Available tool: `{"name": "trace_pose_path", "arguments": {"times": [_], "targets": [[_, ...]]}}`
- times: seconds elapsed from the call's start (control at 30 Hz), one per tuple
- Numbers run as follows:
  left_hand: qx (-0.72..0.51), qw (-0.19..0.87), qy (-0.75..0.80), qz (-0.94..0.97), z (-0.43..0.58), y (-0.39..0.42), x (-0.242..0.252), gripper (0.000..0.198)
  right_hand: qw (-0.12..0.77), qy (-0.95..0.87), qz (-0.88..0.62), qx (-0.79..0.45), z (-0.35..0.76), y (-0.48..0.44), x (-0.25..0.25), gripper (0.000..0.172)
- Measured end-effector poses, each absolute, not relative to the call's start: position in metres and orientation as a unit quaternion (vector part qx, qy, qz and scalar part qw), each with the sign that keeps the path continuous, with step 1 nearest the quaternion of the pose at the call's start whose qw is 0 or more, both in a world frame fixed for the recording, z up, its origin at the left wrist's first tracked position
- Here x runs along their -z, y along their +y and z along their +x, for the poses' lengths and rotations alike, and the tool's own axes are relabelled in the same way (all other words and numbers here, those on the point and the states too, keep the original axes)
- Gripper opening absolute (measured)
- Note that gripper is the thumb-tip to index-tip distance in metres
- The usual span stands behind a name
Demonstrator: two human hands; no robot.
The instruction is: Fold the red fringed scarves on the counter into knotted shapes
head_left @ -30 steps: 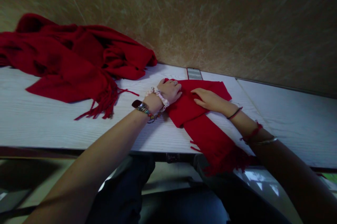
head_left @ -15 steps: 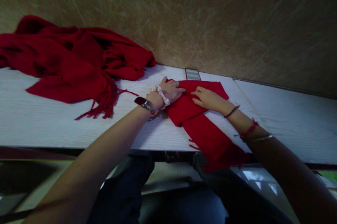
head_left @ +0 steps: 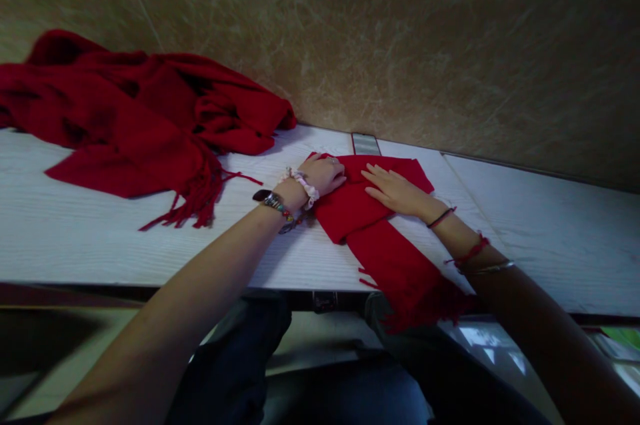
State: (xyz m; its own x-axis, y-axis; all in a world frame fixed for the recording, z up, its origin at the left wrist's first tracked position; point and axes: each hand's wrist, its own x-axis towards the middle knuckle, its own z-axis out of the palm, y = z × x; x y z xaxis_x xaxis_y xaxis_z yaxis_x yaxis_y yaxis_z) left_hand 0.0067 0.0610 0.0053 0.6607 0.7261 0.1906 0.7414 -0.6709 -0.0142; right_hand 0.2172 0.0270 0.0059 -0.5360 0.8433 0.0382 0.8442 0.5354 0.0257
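Observation:
A folded red scarf (head_left: 350, 208) lies on the white tabletop, its fringed tail (head_left: 407, 272) slanting toward me and hanging over the front edge. My left hand (head_left: 324, 175) rests at the scarf's upper left side with its fingers curled in on the cloth; the fingertips are partly hidden. On the upper right part of the fold, my right hand (head_left: 395, 190) lies flat, palm down, fingers stretched out and holding nothing.
A heap of red fringed cloth (head_left: 135, 125) covers the left rear of the white table (head_left: 280, 265). Behind the scarf, a flat grey rectangular thing with a dark red edge (head_left: 366, 144) lies by the brown marbled wall (head_left: 350, 45). My legs are under the table edge.
My right hand has gone from bent fingers to lying flat on the scarf. My left hand's fingers have drawn in and shifted slightly left. The cloth heap stays put.

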Motion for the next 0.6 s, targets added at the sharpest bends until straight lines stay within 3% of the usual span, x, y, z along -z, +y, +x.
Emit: {"name": "trace_pose_path", "arguments": {"times": [0.23, 0.33, 0.43, 0.6], "targets": [[0.099, -0.018, -0.377, -0.921, -0.002, 0.047, -0.019, 0.041, 0.108, -0.866, -0.488, -0.007, 0.228, -0.009, -0.004, 0.057], [0.010, -0.079, -0.409, -0.909, -0.003, 0.041, -0.016, 0.063, 0.068, -0.875, -0.478, -0.032, 0.231, -0.022, -0.001, 0.055], [-0.039, -0.103, -0.447, -0.888, -0.002, 0.040, -0.013, 0.073, 0.017, -0.885, -0.462, -0.052, 0.232, -0.025, -0.005, 0.052], [-0.017, -0.106, -0.444, -0.890, -0.009, 0.043, -0.015, 0.080, 0.067, -0.877, -0.469, -0.077, 0.214, -0.039, -0.022, 0.057]]}}
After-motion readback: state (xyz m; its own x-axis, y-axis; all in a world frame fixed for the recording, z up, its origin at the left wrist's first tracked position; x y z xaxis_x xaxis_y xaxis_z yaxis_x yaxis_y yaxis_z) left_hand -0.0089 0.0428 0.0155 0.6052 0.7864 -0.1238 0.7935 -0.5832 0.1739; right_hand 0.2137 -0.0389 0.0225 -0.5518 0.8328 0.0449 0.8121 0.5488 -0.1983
